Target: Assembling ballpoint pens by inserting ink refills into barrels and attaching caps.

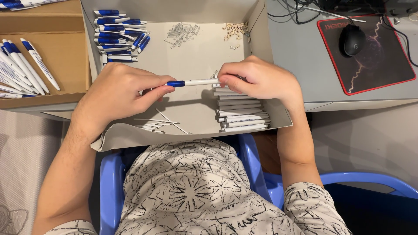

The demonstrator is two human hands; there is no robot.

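Both hands meet over the middle of a shallow cardboard tray (130, 139), holding one pen (193, 82) level between them. The left hand (117, 93) is curled almost closed, its thumb and fingertips pinching the blue end of the pen. The right hand (257, 78) is closed just as tightly around the white barrel at the other end, so the pen bridges the small gap between the two.

Right under the right hand, along the tray's right wall, white pen barrels (241, 115) lie stacked in a neat row. Near the tray's front edge, below the left hand, a few thin white ink refills (159, 122) lie loose. In the far left corner sits a heap of blue-and-white pen parts (117, 37). Toward the far wall there is a small scatter of metal springs (182, 32), and in the far right corner a little pile of tan bits (235, 29) too small to make out.

Left of the tray, an open brown box (56, 26) holds finished blue-and-white pens (26, 65). To the right, on the grey desk (300, 61), a black computer mouse (352, 40) rests on a red-edged mouse pad (374, 65).
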